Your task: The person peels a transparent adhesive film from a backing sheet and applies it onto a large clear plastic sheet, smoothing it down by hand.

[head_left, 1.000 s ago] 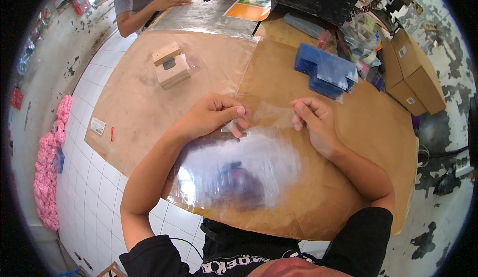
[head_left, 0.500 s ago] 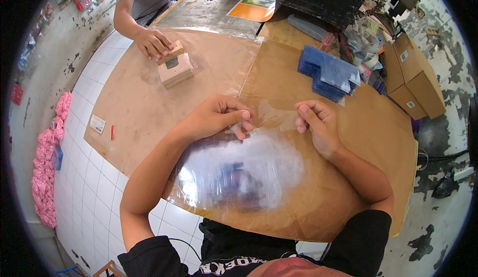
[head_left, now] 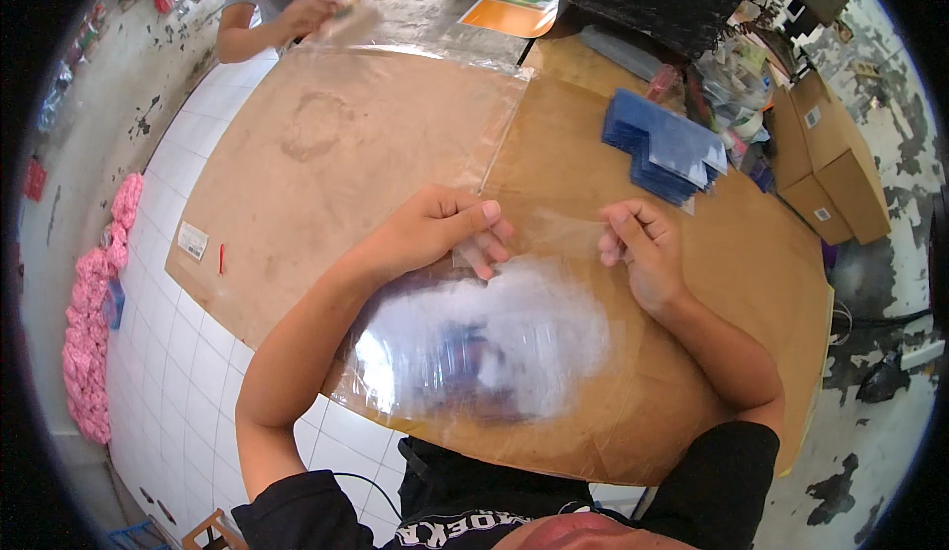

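Observation:
A thin piece of clear plastic film (head_left: 561, 231) stretches between my two hands above the table. My left hand (head_left: 450, 229) is closed on its left end, with the thumb over the curled fingers and a bit of film showing below them. On the film's right end, my right hand (head_left: 645, 252) pinches with thumb and fingertips. Glare hides the film's exact outline. Below and nearer to me lies a shiny heap of clear plastic sheets (head_left: 474, 352). Farther right rests a stack of bluish plastic pieces (head_left: 664, 145) with a stepped outline.
Brown covering (head_left: 395, 125) spreads over the table. Across it, a co-worker's hand (head_left: 311, 14) holds a blurred wooden block (head_left: 348, 26). A dark machine (head_left: 652, 1) stands at the back, cardboard boxes (head_left: 825, 155) at the right. A label (head_left: 193, 241) lies at the left.
The co-worker's hand has lifted the wooden block off the table and moved it back toward the far edge. My hands keep nearly the same pose, the right one slightly farther right.

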Motion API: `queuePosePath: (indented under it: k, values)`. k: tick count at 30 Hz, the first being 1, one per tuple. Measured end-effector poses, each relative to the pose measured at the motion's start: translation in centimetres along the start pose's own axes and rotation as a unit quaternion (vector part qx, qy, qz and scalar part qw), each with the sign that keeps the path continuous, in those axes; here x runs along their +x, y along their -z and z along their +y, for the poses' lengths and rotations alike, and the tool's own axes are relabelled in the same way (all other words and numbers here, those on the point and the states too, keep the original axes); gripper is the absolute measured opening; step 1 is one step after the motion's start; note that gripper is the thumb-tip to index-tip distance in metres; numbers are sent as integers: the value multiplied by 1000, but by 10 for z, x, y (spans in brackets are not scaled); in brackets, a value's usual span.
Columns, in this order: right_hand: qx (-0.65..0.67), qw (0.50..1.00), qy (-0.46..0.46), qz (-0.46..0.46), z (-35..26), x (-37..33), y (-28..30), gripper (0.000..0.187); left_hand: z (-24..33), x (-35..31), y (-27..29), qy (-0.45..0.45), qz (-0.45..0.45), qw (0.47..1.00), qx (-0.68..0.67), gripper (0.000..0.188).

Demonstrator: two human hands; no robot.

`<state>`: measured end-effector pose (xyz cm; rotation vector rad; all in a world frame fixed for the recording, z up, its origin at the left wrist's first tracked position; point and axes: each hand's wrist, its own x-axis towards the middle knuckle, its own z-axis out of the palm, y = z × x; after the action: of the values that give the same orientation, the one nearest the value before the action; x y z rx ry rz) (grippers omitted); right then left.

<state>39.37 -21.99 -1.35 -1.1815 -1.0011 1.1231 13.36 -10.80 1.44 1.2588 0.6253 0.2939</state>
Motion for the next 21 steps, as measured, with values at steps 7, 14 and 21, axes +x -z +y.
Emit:
queuePosePath:
  k: [7,14,21]
  values:
    - [0,1000,11,-10,1,2,3,21,-6,4,1,-10,-5,999,-51,35]
    - [26,1000,-1,3,-3,1,-1,19,-4,4,4,-22,15,999,-38,32]
    - [23,1000,-2,-18,-4,2,4,19,-1,5,1,-29,12,999,-7,28]
